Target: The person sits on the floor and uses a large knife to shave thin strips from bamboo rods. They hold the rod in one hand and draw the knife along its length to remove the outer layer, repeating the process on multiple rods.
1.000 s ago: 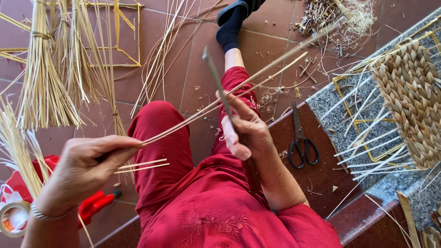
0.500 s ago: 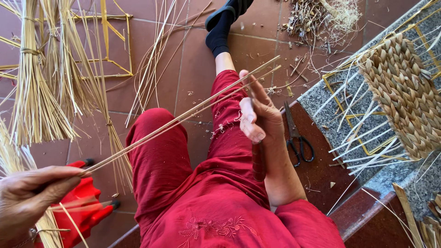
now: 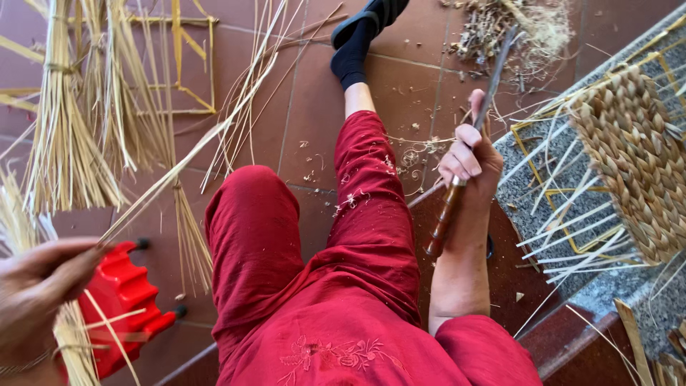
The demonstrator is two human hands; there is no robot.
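Head view: left hand (image 3: 39, 286) at lower left edge, fingers pinched narrow on straw strands (image 3: 186, 154) running up-right over tiled floor (image 3: 314, 121). Red stool (image 3: 125, 300) just beside. Right hand (image 3: 468, 161) fisted around wooden-handled knife (image 3: 464, 154), blade up. Woven straw piece (image 3: 636, 157) at right.

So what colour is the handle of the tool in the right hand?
Brown, like wood: the handle pokes out below the right hand in the head view.

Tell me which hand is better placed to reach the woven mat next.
Right, probably. The right hand, gripping a knife, is beside the woven mat; the left hand pinches straw strands on the far side.
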